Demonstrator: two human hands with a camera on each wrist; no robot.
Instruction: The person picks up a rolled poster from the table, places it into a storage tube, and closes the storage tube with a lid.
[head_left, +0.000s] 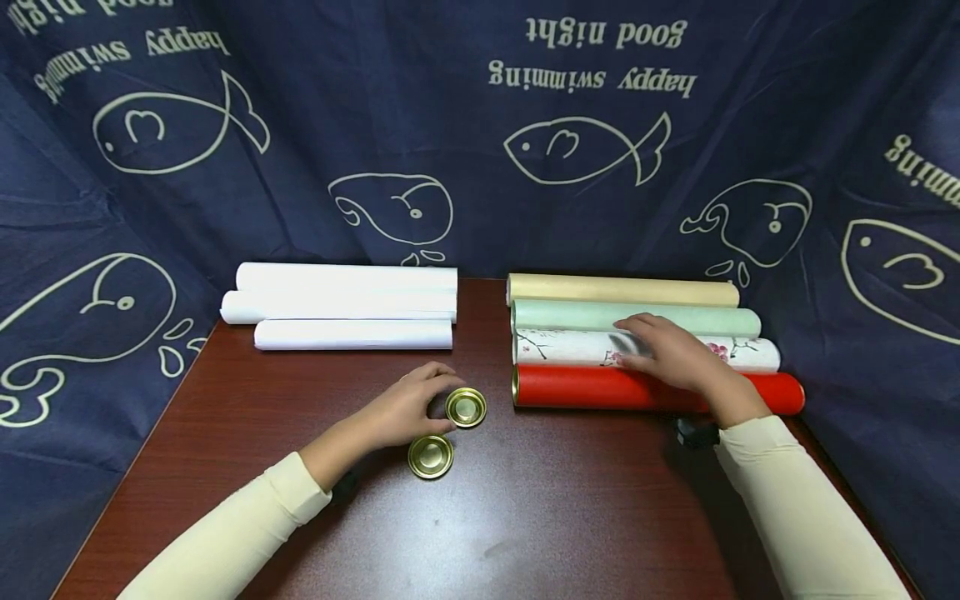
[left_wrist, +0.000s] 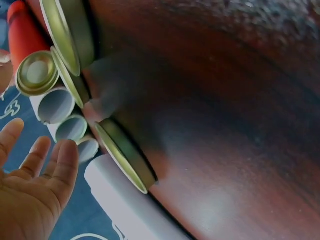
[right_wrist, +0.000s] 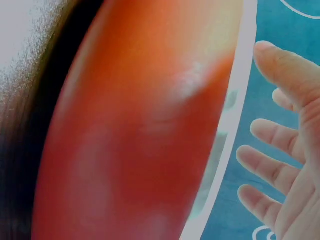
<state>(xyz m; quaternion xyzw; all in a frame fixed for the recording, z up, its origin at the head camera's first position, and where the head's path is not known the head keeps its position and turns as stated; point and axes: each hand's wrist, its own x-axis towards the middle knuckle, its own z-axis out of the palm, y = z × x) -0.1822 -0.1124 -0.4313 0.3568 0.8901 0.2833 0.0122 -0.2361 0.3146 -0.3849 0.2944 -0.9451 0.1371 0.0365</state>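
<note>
My left hand point(head_left: 411, 407) is over the table beside two round gold metal lids, the farther lid point(head_left: 466, 407) near its fingertips and the nearer lid point(head_left: 431, 457) just below its thumb. A third gold lid point(left_wrist: 125, 155) shows in the left wrist view; the head view does not show it. My right hand point(head_left: 667, 354) is above a white tube with pink blossoms point(head_left: 566, 346) and a red tube point(head_left: 600, 387), its fingers spread and holding nothing. A gold lid point(left_wrist: 37, 72) caps the red tube's left end. The blossom tube's left end is uncapped.
Behind the blossom tube lie a pale green tube point(head_left: 585, 317) and a cream tube point(head_left: 622, 289). Several white paper rolls point(head_left: 352, 335) lie at the back left of the brown table point(head_left: 525, 517). A dark blue cloth point(head_left: 465, 100) hangs behind and along the sides.
</note>
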